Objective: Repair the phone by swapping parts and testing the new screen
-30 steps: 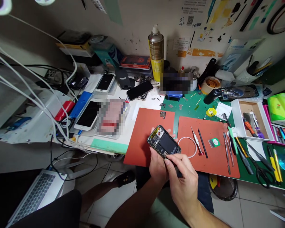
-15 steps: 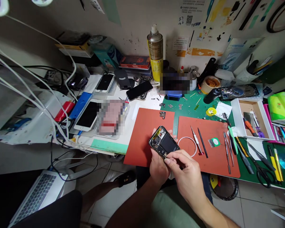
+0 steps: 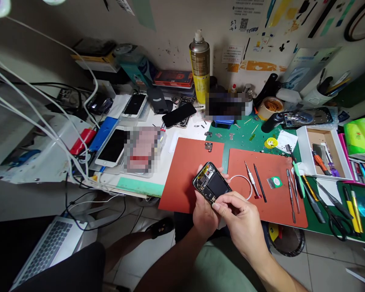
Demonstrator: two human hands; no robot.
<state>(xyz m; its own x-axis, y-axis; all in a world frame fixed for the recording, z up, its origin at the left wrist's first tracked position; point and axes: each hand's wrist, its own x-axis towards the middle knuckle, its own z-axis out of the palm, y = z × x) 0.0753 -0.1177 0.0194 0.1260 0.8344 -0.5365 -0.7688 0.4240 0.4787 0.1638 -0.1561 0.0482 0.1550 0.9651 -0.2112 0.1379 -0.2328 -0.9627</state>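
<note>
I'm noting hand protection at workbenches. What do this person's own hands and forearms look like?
The left hand and right hand are bare, with no gloves. No sleeves cover the visible forearms, and I see no watch or strap at either wrist. Some fingers are partly hidden.

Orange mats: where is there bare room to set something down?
The left mat is bare left of the opened phone and small bracket; the right mat, below the green-labelled packet, left of the metal tools. It is crowded around the scissors.
</note>
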